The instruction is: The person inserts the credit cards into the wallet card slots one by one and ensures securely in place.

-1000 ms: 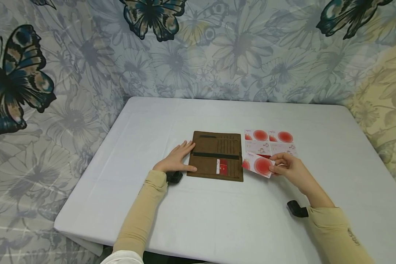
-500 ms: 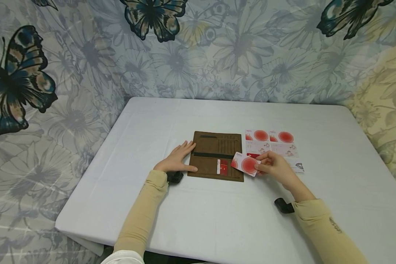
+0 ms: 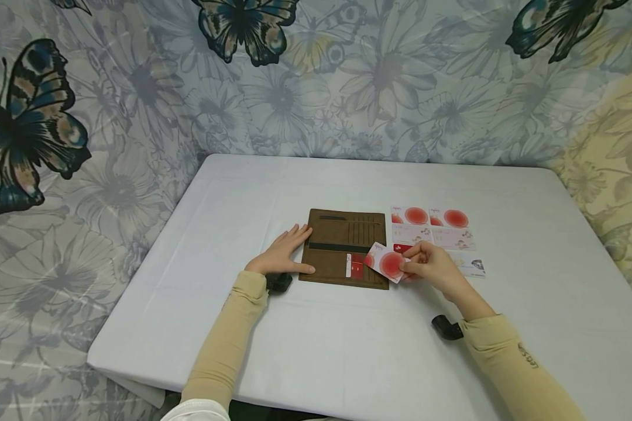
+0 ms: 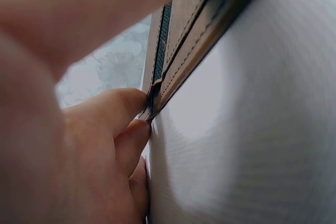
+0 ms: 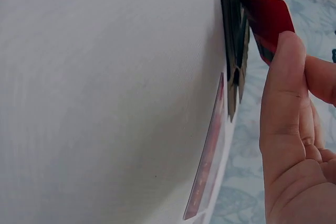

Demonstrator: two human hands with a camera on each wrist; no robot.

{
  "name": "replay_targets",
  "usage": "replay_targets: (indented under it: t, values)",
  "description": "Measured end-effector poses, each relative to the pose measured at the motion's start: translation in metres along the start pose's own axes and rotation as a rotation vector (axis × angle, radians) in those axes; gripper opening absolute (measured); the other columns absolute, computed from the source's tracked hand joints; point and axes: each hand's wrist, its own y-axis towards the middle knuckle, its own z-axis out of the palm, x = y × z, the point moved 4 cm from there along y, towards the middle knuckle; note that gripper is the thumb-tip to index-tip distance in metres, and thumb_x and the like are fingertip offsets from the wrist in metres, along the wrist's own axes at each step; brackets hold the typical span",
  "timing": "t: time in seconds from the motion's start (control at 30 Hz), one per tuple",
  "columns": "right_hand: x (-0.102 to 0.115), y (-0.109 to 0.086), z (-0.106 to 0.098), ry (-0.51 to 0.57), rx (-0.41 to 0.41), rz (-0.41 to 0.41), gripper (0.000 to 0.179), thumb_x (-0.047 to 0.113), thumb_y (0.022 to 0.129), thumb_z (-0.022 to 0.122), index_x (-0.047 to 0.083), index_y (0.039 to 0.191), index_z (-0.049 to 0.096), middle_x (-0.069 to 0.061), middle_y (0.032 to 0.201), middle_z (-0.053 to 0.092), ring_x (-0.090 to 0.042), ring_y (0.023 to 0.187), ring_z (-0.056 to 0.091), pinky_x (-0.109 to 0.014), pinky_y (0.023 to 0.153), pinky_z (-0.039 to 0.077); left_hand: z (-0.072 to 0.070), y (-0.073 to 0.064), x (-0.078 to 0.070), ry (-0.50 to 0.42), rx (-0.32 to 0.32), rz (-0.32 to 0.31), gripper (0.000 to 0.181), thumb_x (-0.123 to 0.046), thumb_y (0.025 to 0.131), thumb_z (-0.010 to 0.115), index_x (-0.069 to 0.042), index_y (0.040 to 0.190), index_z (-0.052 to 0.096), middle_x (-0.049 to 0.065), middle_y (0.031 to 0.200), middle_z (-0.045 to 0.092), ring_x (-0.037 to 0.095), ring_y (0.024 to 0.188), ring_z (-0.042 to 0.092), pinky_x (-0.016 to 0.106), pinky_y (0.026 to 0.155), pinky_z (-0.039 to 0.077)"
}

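A brown bifold wallet lies opened out on the white table, with rows of card slots and a dark band across its middle. My left hand rests at its left edge, fingers spread and fingertips touching it. Between thumb and fingers my right hand pinches a white card with a red circle, tilted over the wallet's lower right part. In the right wrist view that card's red back shows, one corner close to the wallet. A red and white card sits in a lower slot.
Several cards lie in two columns on the tablecloth, right of the wallet; my right hand hides some of them. Flowered fabric with butterflies hangs behind the table.
My right hand has carried the pinched card leftward from the laid-out cards to over the wallet, uncovering a card at the lower right. My left hand has stayed in place.
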Motion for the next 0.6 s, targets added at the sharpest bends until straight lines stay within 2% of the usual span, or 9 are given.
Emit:
replay_targets:
  t: [0.33, 0.6]
  values:
    - [-0.0038, -0.0023, 0.0017, 0.041, 0.078, 0.069, 0.029, 0.002, 0.083, 0.066, -0.014, 0.101, 0.05, -0.013, 0.076, 0.063, -0.023, 0.064, 0.065, -0.034, 0.063, 0.055, -0.0006, 0.0002, -0.0004, -0.002, -0.007, 0.018, 0.1, -0.049, 0.079, 0.068, -0.006, 0.149, 0.01, 0.012, 0.154, 0.005, 0.027, 0.139, -0.005, 0.041, 0.11, -0.003]
    - [-0.0027, 0.0057, -0.0011, -0.065, 0.119, 0.077, 0.029, 0.006, 0.086, 0.064, -0.014, 0.105, 0.054, -0.012, 0.077, 0.064, -0.021, 0.062, 0.061, -0.032, 0.061, 0.055, -0.0002, 0.0, -0.0004, 0.004, -0.006, 0.011, 0.099, -0.045, 0.08, 0.069, -0.007, 0.149, 0.01, 0.012, 0.154, 0.004, 0.026, 0.139, -0.005, 0.041, 0.11, -0.002]
